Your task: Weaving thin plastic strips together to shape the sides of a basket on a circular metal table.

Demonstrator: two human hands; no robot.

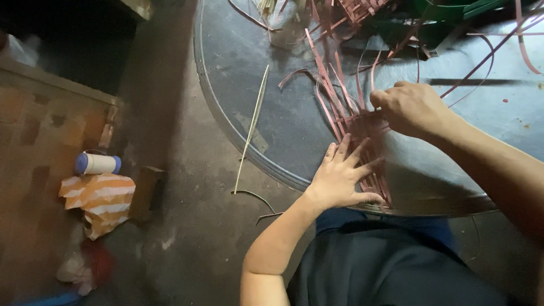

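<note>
Reddish-brown strips [362, 122], partly woven into a flat mat, lie near the front edge of a round metal tabletop [238, 56], just ahead of the person's lap. The left hand [343, 175] presses flat on the woven part, fingers spread wide, holding nothing. The right hand [411, 107] is curled tight, pinching 1 strip at the mat's far side. Loose strip ends fan out toward the tabletop's far edge, where green strips [447, 17] are piled. A thin pale stick [252, 127] crosses the left edge. On the floor stand a spool of white thread [97, 164] and an orange-striped bag [102, 201]
</note>
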